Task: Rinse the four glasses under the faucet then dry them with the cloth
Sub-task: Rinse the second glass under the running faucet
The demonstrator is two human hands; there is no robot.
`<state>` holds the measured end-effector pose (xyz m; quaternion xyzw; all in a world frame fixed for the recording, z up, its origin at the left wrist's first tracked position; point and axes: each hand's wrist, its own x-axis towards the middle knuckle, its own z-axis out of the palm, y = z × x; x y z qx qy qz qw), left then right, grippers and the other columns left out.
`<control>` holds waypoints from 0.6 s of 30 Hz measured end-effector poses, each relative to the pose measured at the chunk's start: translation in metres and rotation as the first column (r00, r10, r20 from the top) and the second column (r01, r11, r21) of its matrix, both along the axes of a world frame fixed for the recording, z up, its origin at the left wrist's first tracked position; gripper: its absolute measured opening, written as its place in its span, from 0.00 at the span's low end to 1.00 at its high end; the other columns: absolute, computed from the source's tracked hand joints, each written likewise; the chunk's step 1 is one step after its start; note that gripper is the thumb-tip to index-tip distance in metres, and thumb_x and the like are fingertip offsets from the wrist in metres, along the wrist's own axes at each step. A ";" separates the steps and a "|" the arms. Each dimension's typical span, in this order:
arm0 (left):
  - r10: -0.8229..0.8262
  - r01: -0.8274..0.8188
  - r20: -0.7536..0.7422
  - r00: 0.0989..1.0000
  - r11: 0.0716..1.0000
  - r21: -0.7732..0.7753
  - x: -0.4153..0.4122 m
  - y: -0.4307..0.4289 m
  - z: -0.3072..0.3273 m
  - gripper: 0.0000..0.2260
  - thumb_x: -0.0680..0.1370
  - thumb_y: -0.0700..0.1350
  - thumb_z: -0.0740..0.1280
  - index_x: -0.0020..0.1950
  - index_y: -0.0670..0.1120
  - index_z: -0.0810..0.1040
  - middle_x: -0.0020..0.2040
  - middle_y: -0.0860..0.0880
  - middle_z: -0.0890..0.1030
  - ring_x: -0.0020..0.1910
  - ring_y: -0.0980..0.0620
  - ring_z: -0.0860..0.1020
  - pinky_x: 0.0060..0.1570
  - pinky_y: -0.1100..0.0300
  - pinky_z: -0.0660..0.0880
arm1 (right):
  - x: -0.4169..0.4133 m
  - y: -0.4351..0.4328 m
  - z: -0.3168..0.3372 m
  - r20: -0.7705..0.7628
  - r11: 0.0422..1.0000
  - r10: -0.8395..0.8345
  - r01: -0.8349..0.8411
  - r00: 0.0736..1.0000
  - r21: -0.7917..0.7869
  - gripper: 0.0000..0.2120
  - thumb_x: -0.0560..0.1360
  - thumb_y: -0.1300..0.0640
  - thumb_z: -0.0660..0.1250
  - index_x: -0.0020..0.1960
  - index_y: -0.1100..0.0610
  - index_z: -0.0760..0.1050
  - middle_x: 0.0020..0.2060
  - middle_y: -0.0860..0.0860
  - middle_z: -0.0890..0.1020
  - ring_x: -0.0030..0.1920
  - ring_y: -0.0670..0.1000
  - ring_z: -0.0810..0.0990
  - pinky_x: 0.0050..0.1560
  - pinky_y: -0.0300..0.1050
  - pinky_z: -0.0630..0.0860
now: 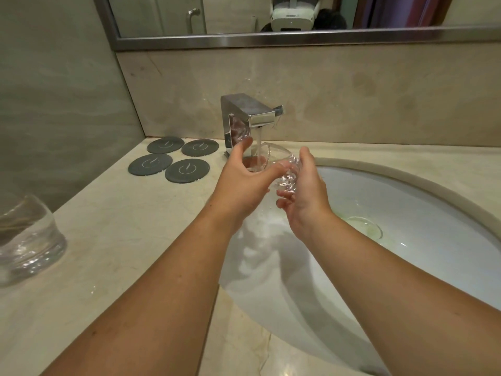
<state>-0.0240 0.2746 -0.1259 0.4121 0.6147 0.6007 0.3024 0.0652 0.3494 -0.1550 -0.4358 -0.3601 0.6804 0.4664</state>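
A clear glass (282, 165) is tilted on its side under the running stream from the chrome faucet (250, 115), above the sink basin. My left hand (244, 183) wraps around the glass near its mouth, with the thumb up by the faucet. My right hand (305, 194) cups the thick base of the same glass. A second clear glass (25, 237) stands on the counter at the far left edge of view. No cloth is in view.
Several dark round coasters (177, 158) lie on the beige counter left of the faucet. The white oval sink (406, 213) fills the right side, with its drain (364, 226) in the middle. A mirror (271, 17) hangs on the wall above.
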 end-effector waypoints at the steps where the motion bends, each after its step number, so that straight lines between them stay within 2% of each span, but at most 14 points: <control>1: -0.002 0.002 -0.021 1.000 1.000 0.008 0.000 0.000 -0.001 0.47 0.65 0.57 0.81 0.81 0.57 0.66 0.66 0.53 0.81 0.63 0.54 0.83 0.64 0.48 0.81 | 0.000 0.000 0.000 -0.012 0.999 0.012 -0.012 1.000 -0.034 0.24 0.79 0.33 0.65 0.57 0.53 0.83 0.45 0.49 0.85 0.29 0.48 0.74 0.29 0.43 0.70; 3: -0.015 0.016 -0.032 0.999 1.000 0.016 -0.001 0.001 -0.002 0.47 0.64 0.54 0.81 0.81 0.58 0.66 0.67 0.53 0.81 0.63 0.53 0.83 0.69 0.43 0.79 | 0.001 -0.001 0.001 -0.050 0.996 0.017 -0.022 0.999 -0.083 0.21 0.80 0.36 0.65 0.53 0.53 0.83 0.41 0.50 0.83 0.24 0.47 0.71 0.28 0.42 0.69; 6: -0.046 0.046 0.011 0.999 0.999 0.004 -0.002 0.004 -0.003 0.48 0.63 0.50 0.81 0.81 0.59 0.65 0.69 0.52 0.80 0.64 0.52 0.83 0.70 0.41 0.77 | 0.001 -0.003 0.003 -0.092 0.997 -0.021 0.013 0.996 -0.081 0.15 0.80 0.43 0.67 0.49 0.55 0.81 0.36 0.51 0.81 0.24 0.47 0.69 0.27 0.42 0.67; 8: -0.068 0.069 0.027 0.997 0.997 -0.022 -0.002 0.004 -0.004 0.47 0.65 0.50 0.80 0.81 0.60 0.63 0.70 0.54 0.79 0.67 0.54 0.81 0.73 0.43 0.75 | 0.001 -0.002 0.003 -0.088 0.998 -0.050 0.047 0.995 -0.038 0.14 0.80 0.45 0.67 0.49 0.56 0.81 0.37 0.51 0.82 0.24 0.47 0.69 0.27 0.42 0.67; 9: -0.077 0.078 0.040 0.996 0.996 -0.040 -0.002 0.004 -0.004 0.48 0.65 0.53 0.80 0.82 0.60 0.61 0.70 0.56 0.78 0.69 0.55 0.79 0.73 0.44 0.74 | 0.001 -0.002 0.003 -0.080 0.998 -0.062 0.062 0.995 -0.010 0.13 0.80 0.46 0.67 0.50 0.56 0.81 0.39 0.51 0.83 0.24 0.48 0.69 0.27 0.43 0.67; 11: -0.068 0.073 0.058 0.996 0.994 -0.082 -0.001 0.003 -0.003 0.50 0.69 0.60 0.81 0.85 0.58 0.57 0.69 0.60 0.77 0.68 0.60 0.77 0.70 0.46 0.76 | 0.001 -0.001 0.002 -0.060 0.996 -0.078 0.080 0.995 0.040 0.13 0.80 0.46 0.67 0.53 0.56 0.81 0.44 0.50 0.85 0.26 0.48 0.70 0.28 0.43 0.68; 12: -0.052 0.058 0.060 0.997 0.994 -0.097 -0.001 0.003 -0.003 0.47 0.73 0.61 0.80 0.84 0.55 0.58 0.65 0.62 0.77 0.65 0.62 0.77 0.68 0.47 0.78 | 0.001 -0.001 0.002 -0.049 0.994 -0.084 0.087 0.995 0.062 0.14 0.79 0.46 0.67 0.55 0.56 0.81 0.45 0.50 0.85 0.27 0.49 0.71 0.29 0.43 0.68; 14: -0.015 0.023 0.071 0.997 0.994 -0.108 -0.002 0.002 -0.003 0.38 0.77 0.60 0.76 0.81 0.53 0.62 0.59 0.62 0.77 0.62 0.60 0.79 0.60 0.52 0.81 | 0.001 -0.001 0.002 -0.027 0.991 -0.094 0.096 0.995 0.088 0.15 0.79 0.46 0.68 0.57 0.56 0.81 0.42 0.51 0.83 0.30 0.50 0.72 0.30 0.44 0.69; 16: 0.006 0.003 0.095 0.995 0.995 -0.097 -0.003 0.002 -0.003 0.37 0.77 0.57 0.77 0.81 0.52 0.64 0.59 0.58 0.79 0.63 0.54 0.81 0.54 0.56 0.81 | 0.000 -0.001 0.001 -0.012 0.992 -0.083 0.084 0.996 0.097 0.17 0.79 0.45 0.68 0.60 0.56 0.81 0.42 0.51 0.83 0.31 0.50 0.74 0.30 0.44 0.70; 18: 0.011 -0.007 0.072 0.997 0.998 -0.057 -0.003 0.001 -0.001 0.39 0.76 0.55 0.80 0.81 0.53 0.65 0.59 0.58 0.79 0.62 0.57 0.81 0.56 0.56 0.82 | -0.002 0.000 0.000 -0.011 0.995 -0.046 0.047 0.999 0.082 0.22 0.77 0.41 0.68 0.61 0.56 0.80 0.45 0.52 0.85 0.31 0.51 0.75 0.30 0.44 0.71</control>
